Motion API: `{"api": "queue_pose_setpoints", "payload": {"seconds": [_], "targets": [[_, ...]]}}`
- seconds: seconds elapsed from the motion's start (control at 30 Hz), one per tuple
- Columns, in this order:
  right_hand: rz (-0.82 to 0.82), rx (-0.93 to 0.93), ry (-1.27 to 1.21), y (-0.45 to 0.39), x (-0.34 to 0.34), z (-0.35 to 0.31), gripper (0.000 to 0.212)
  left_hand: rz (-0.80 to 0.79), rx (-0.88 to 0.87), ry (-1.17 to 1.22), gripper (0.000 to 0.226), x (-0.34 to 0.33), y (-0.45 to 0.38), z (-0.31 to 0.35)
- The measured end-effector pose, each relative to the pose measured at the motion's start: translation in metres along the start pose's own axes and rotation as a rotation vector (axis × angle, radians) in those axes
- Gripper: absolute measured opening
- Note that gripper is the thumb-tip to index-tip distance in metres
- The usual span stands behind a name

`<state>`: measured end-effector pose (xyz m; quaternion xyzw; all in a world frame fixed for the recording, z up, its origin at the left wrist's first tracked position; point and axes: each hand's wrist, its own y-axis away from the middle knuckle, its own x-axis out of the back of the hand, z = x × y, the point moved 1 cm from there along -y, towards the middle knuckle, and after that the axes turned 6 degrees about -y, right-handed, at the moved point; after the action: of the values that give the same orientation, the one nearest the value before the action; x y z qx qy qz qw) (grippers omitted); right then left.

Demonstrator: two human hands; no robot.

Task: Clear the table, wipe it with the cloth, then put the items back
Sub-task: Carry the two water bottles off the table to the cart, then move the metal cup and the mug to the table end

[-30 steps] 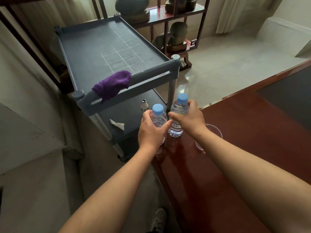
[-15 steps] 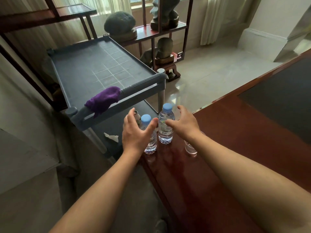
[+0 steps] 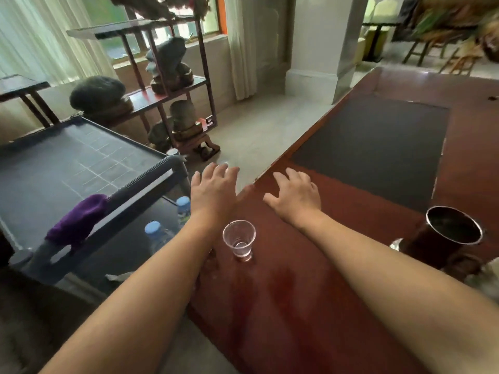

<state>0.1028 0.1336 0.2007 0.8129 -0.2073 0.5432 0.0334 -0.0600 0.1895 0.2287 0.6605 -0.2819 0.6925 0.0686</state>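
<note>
In the head view, both hands are seen empty and spread wide. The left hand [image 3: 213, 188] hangs past the near corner of the desk [image 3: 297, 306], over the gap between desk and cart, with fingers splayed. The right hand [image 3: 294, 197] hovers palm down over the red-brown desk top; whether it touches the wood cannot be told.

Two water bottles with blue caps are seen on the lower shelf of the grey cart [image 3: 89, 168]: one bottle [image 3: 155, 234] nearer the camera, the other bottle [image 3: 184, 209] just beside the left wrist. The purple cloth [image 3: 78, 221] is draped over the cart's handle rail, untouched. A crumpled white scrap [image 3: 114, 277] lies on the lower shelf too.

On the desk, a small clear plastic cup [image 3: 239, 238] stands upright between the two forearms, near the desk edge. A dark metal-rimmed cup [image 3: 449, 236] stands well apart to the right, with something pale and blurred beside it at the frame edge. A dark inlay panel [image 3: 378, 149] fills the far part of the desk.

The clearing step is judged to be in hand and only partly done, since the cups remain on the desk. The next move would call for the clear cup to be taken, most readily by the left hand, with a light pinch so the thin wall is not crushed, and carried upright to the cart. The wiping is not yet begun.
</note>
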Motion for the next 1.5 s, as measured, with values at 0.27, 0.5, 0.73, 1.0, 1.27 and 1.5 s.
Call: {"api": "queue_pose_setpoints", "payload": {"seconds": [0.27,0.5,0.73,1.0,1.27,1.5], "targets": [[0.137,-0.168,0.099,0.031,0.057,0.085,0.054,-0.025,-0.235,0.152,0.058,-0.018,-0.027,0.11],[0.218,-0.439,0.162,0.077,0.105,0.175,0.057,-0.042,-0.511,0.185,0.059,-0.032,-0.031,0.21],[0.304,-0.703,0.208,0.146,0.144,0.248,0.059,-0.066,-0.654,0.326,0.062,-0.047,-0.024,0.289],[0.356,-0.936,0.148,0.193,0.159,0.285,0.061,-0.189,-0.647,0.487,0.083,-0.057,-0.007,0.34],[0.387,-0.994,-0.056,0.205,0.127,0.318,0.09,-0.535,-0.439,0.843,0.125,-0.095,-0.005,0.363],[0.4,-1.032,-0.168,0.21,0.089,0.357,0.111,-0.611,-0.333,1.122,0.14,-0.136,0.0,0.378]]}}
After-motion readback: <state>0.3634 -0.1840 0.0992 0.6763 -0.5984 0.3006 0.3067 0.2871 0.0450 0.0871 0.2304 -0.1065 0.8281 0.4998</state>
